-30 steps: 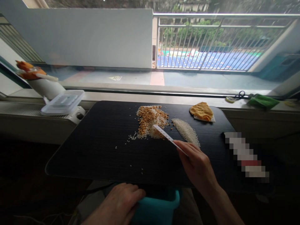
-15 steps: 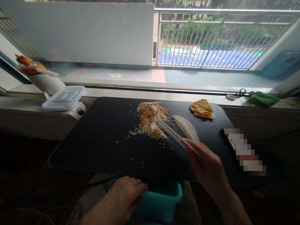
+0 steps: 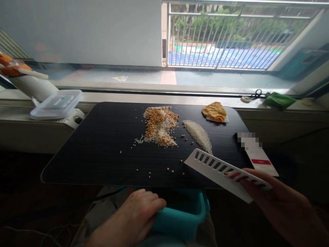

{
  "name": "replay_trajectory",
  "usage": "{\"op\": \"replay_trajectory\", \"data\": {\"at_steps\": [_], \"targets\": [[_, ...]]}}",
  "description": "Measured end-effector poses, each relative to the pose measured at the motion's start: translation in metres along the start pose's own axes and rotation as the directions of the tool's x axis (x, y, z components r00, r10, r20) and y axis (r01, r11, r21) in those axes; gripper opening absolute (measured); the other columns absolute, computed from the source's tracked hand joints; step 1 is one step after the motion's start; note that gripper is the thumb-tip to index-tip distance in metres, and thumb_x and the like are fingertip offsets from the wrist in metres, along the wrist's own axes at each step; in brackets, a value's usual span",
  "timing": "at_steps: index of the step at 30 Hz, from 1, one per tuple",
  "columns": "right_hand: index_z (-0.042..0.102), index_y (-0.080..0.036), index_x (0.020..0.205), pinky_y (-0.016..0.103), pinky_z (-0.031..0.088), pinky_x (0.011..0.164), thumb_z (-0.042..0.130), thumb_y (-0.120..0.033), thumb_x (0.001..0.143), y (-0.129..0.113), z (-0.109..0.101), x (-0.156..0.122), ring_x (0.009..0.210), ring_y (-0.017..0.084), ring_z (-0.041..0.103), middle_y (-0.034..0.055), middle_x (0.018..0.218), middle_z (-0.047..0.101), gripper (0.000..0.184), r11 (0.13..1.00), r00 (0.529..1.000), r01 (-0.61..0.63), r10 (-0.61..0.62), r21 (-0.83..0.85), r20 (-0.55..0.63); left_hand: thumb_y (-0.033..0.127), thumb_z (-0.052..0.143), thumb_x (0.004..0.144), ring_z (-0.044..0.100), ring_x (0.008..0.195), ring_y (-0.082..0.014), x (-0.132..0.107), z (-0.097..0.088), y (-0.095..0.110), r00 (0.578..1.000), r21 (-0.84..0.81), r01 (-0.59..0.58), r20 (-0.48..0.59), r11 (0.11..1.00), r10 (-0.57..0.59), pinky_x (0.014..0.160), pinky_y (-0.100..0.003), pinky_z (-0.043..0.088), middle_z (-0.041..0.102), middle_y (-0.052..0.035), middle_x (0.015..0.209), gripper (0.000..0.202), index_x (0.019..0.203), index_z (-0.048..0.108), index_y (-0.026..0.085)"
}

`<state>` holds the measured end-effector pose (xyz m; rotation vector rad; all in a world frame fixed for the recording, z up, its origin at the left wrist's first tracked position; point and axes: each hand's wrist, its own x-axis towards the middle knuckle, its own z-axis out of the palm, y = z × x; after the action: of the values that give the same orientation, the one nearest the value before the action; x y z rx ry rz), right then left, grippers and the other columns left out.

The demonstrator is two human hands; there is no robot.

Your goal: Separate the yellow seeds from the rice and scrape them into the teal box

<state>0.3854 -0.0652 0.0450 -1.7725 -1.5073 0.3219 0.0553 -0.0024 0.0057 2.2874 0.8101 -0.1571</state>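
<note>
My right hand (image 3: 267,192) is closed round a white slotted plastic scraper (image 3: 213,168), held over the right front part of the black table (image 3: 84,154). A mixed pile of soybeans and rice (image 3: 160,125) lies mid-table, with a narrower heap of rice (image 3: 197,133) to its right. Several loose soybeans (image 3: 172,171) are scattered between the scraper and the piles. Below the table's front edge, my left hand (image 3: 144,209) grips the rim of a turquoise basin (image 3: 180,219) resting at my lap. The basin's inside is dark.
A folded yellow cloth (image 3: 215,111) lies at the table's back right, and a phone-like slab (image 3: 259,157) at the right edge. On the sill are scissors (image 3: 257,93) and a green cloth (image 3: 279,101). A clear plastic box (image 3: 58,104) sits on the left radiator.
My right hand has drawn the scraper from the mixed pile toward me and to the right, turning its slotted face into view. More soybeans lie loose. My left hand stays on the basin rim.
</note>
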Motion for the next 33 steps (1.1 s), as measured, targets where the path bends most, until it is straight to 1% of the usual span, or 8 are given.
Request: {"op": "replay_trajectory", "data": {"at_steps": [4, 7, 11, 15, 19, 23, 29, 33], "targets": [[0.079, -0.032, 0.092, 0.012, 0.057, 0.057, 0.066, -0.035, 0.084, -0.006, -0.008, -0.007, 0.064, 0.015, 0.077, -0.0042, 0.082, 0.081, 0.015, 0.997, 0.986, 0.04, -0.05, 0.069, 0.16, 0.002, 0.052, 0.087, 0.062, 0.09, -0.0215, 0.0, -0.003, 0.003, 1.0, -0.01, -0.007, -0.008, 1.0, 0.007, 0.082, -0.032, 0.043, 0.069, -0.0012, 0.098, 0.029, 0.104, 0.063, 0.022], [0.08, -0.035, 0.091, 0.01, 0.056, 0.057, 0.069, -0.034, 0.083, -0.003, -0.013, -0.013, 0.061, 0.013, 0.076, -0.006, 0.081, 0.081, 0.014, 0.995, 0.975, 0.039, -0.059, 0.096, 0.215, 0.003, 0.053, 0.088, 0.063, 0.089, -0.0205, 0.0, -0.004, 0.004, 1.0, -0.022, -0.012, -0.015, 1.0, 0.012, 0.082, -0.031, 0.042, 0.069, -0.0003, 0.096, 0.026, 0.103, 0.062, 0.022], [0.078, -0.033, 0.096, 0.016, 0.06, 0.064, 0.067, -0.043, 0.084, 0.011, -0.013, -0.017, 0.071, 0.017, 0.077, -0.0032, 0.09, 0.082, 0.02, 0.994, 0.995, -0.097, 0.097, 0.052, 0.004, 0.002, 0.053, 0.086, 0.062, 0.088, -0.02, 0.006, 0.0, 0.006, 0.999, -0.021, -0.041, -0.027, 0.999, 0.041, 0.08, -0.03, 0.042, 0.068, 0.0, 0.096, 0.027, 0.102, 0.062, 0.022], [0.075, -0.029, 0.103, 0.026, 0.061, 0.076, 0.062, -0.05, 0.085, 0.029, -0.018, -0.014, 0.088, 0.022, 0.077, 0.0014, 0.103, 0.08, 0.031, 0.966, 0.958, -0.247, 0.231, -0.081, -0.168, 0.003, 0.053, 0.087, 0.061, 0.087, -0.0195, 0.019, 0.007, 0.012, 0.994, -0.015, -0.1, -0.035, 0.995, 0.099, 0.079, -0.03, 0.041, 0.067, 0.0005, 0.094, 0.023, 0.099, 0.059, 0.022], [0.076, -0.031, 0.106, 0.03, 0.061, 0.073, 0.065, -0.053, 0.082, 0.048, -0.034, -0.009, 0.092, 0.026, 0.076, 0.0011, 0.106, 0.08, 0.035, 0.949, 0.96, -0.269, 0.25, -0.163, -0.129, 0.003, 0.053, 0.087, 0.06, 0.086, -0.0187, 0.03, 0.008, 0.02, 0.992, -0.021, -0.128, -0.025, 0.992, 0.128, 0.079, -0.03, 0.041, 0.066, 0.0014, 0.093, 0.024, 0.099, 0.058, 0.023], [0.078, -0.031, 0.104, 0.026, 0.062, 0.062, 0.072, -0.052, 0.076, 0.057, -0.042, -0.014, 0.08, 0.024, 0.078, 0.0, 0.096, 0.081, 0.035, 0.962, 0.965, -0.256, 0.249, -0.097, -0.079, 0.004, 0.054, 0.088, 0.061, 0.086, -0.0185, 0.037, 0.005, 0.027, 0.99, -0.022, -0.138, -0.001, 0.99, 0.138, 0.079, -0.029, 0.041, 0.066, 0.0008, 0.094, 0.022, 0.1, 0.058, 0.022], [0.079, -0.031, 0.092, 0.024, 0.06, 0.068, 0.068, -0.045, 0.081, 0.034, -0.037, -0.036, 0.081, 0.022, 0.076, -0.0019, 0.094, 0.081, 0.02, 0.945, 0.942, -0.326, 0.328, 0.031, -0.077, 0.004, 0.056, 0.089, 0.061, 0.084, -0.0183, 0.048, 0.009, 0.032, 0.981, -0.022, -0.193, -0.011, 0.981, 0.193, 0.077, -0.029, 0.041, 0.066, 0.0002, 0.091, 0.02, 0.099, 0.058, 0.021], [0.077, -0.033, 0.087, 0.023, 0.06, 0.074, 0.068, -0.04, 0.081, 0.025, -0.037, -0.032, 0.083, 0.02, 0.075, -0.0037, 0.09, 0.08, 0.014, 0.946, 0.937, -0.312, 0.321, 0.087, -0.135, 0.003, 0.055, 0.089, 0.06, 0.083, -0.0184, 0.05, 0.01, 0.033, 0.977, -0.02, -0.215, -0.018, 0.976, 0.214, 0.075, -0.029, 0.041, 0.065, 0.0001, 0.09, 0.02, 0.099, 0.057, 0.021]]}}
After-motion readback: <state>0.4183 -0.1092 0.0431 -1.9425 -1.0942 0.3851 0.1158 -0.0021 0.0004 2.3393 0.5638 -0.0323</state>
